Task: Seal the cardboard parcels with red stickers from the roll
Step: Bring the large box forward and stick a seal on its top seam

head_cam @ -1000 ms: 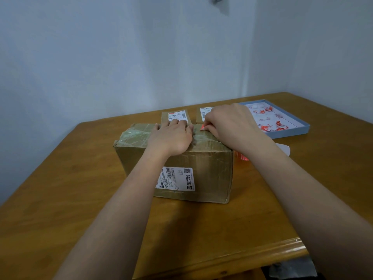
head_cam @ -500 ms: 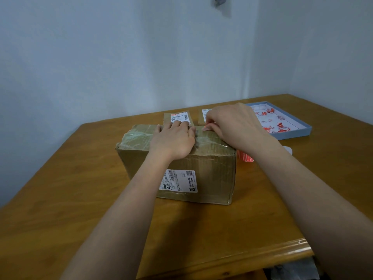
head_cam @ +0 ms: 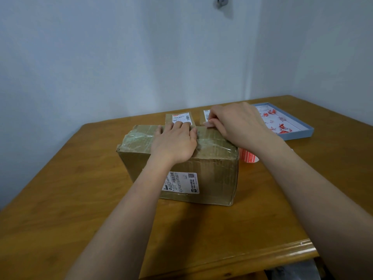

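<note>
1. Head view, against the earlier frames: the large parcel (head_cam: 177,164) sits where it was on the table (head_cam: 66,199); the right hand (head_cam: 240,124) has drawn slightly back toward the person along the parcel's top far edge, and the red that showed at its fingertips a second ago now reads as a pale pink sliver; the left hand (head_cam: 174,142) has not shifted.
2. Left hand: it lies flat on top of the parcel, fingers straight and reaching the far edge, holding nothing; the likely reason is to pin the box down and keep the flaps shut while the other hand works.
3. Right hand: its fingers are curled and its fingertips pinch a small pale sticker (head_cam: 209,124) at the parcel's far top edge, just right of the left hand; whether the sticker is pressed down yet I cannot tell.
4. The sticker roll (head_cam: 249,157) stands on the table, touching or just beside the parcel's right side, partly hidden by the right forearm; that keeps it within reach for the next piece.
5. Behind the parcel two smaller parcels (head_cam: 180,118) show only their labelled tops, probably waiting their turn.
6. Right of the parcel and further back lies a shallow blue tray (head_cam: 306,132) with red-printed items inside.
7. Clear tape already wrinkles across the parcel's top; the sticker seems meant to go over that seam.
</note>
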